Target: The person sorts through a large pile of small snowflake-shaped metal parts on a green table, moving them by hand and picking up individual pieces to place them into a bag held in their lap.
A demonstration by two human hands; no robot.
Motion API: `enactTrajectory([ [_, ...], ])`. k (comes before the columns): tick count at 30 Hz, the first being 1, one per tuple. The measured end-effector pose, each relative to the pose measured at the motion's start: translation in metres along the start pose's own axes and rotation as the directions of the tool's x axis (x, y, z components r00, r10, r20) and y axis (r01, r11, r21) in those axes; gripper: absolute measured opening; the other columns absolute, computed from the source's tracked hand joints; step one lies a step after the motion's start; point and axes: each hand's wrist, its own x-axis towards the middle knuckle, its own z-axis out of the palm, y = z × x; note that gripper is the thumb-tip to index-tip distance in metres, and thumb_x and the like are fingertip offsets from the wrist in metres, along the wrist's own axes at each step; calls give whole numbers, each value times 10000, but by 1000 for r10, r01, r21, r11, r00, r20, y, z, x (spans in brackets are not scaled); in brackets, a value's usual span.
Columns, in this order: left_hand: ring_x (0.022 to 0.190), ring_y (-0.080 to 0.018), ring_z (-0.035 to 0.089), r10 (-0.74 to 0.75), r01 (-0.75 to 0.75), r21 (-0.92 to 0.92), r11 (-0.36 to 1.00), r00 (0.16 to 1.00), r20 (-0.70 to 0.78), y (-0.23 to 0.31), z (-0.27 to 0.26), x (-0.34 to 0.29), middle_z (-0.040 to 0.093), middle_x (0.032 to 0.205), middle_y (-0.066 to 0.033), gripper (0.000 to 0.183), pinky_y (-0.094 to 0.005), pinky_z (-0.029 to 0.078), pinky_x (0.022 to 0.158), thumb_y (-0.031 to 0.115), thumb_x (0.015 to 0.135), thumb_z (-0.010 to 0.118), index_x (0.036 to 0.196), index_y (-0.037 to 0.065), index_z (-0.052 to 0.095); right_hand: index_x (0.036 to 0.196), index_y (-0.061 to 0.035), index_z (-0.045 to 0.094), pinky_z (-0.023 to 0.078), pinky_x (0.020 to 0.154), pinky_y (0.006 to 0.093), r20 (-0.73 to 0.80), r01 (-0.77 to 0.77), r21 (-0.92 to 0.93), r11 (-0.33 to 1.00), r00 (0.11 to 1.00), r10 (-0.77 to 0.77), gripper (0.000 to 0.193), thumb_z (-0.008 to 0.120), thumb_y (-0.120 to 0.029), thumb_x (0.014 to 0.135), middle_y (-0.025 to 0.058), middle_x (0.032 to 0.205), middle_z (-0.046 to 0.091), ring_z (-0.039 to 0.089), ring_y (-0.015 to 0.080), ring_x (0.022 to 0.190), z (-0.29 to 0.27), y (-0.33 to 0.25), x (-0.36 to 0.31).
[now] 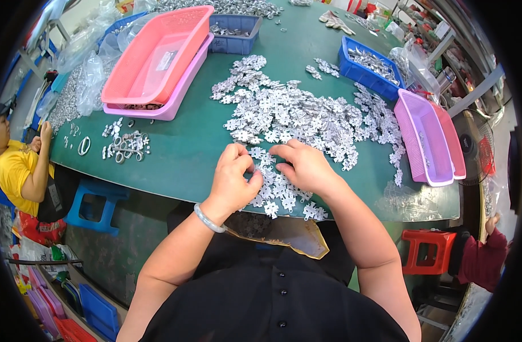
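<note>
Small flat silver-grey metal pieces with notched, cross-like outlines form a large pile (306,117) on the green table (181,154). A smaller scatter of the same metal pieces (281,191) reaches the near edge, between and below my hands. My left hand (232,179), with a pale bangle (208,218) at the wrist, is closed at the left of this scatter; whatever its curled fingers hold is hidden. Facing it, my right hand (306,165) is at the near side of the pile. Its bent forefinger and thumb are apart, with loose pieces showing between them.
Stacked pink baskets (158,57) and a blue bin (235,34) stand back left. Rings and small parts (127,145) lie left. On the right are a blue bin of parts (370,65) and a purple basket (423,137). A person in yellow (21,171) sits far left.
</note>
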Motion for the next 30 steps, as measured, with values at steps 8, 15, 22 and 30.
enactTrajectory([
  [8, 832, -263, 580, -47, 47, -20, 999, 999, -15, 1, 1, 0, 547, 990, -142, 195, -319, 493, 668, 11, 668, 650, 862, 2, 628, 976, -114, 671, 509, 679, 421, 14, 31, -14, 999, 999, -30, 156, 657, -88, 823, 93, 874, 597, 628, 327, 786, 2, 4, -6],
  [15, 842, -269, 584, 75, -71, 70, 995, 996, -52, 0, 6, 2, 552, 1004, -133, 303, -312, 493, 668, 14, 715, 623, 1012, -33, 662, 980, -97, 664, 510, 748, 413, -138, 102, 62, 993, 986, -93, 155, 642, -68, 830, 98, 924, 602, 614, 321, 901, 3, 13, -27],
  [22, 830, -164, 576, -162, 174, -199, 964, 984, 79, -11, -5, 2, 562, 1006, -99, 162, -272, 486, 630, -25, 755, 584, 884, -6, 678, 1190, -47, 602, 481, 915, 419, -250, 44, 156, 987, 968, -4, 321, 636, -89, 873, 166, 1207, 564, 560, 359, 1097, 0, 9, -79],
  [30, 870, -185, 622, -258, 229, -481, 846, 966, 5, -19, -7, -2, 636, 1041, -117, 195, -296, 498, 783, 21, 893, 536, 1043, -4, 658, 1359, -66, 500, 359, 1093, 489, -132, 41, 57, 998, 991, -33, 507, 647, -244, 907, 216, 1416, 443, 403, 431, 1333, 18, -18, -73],
])
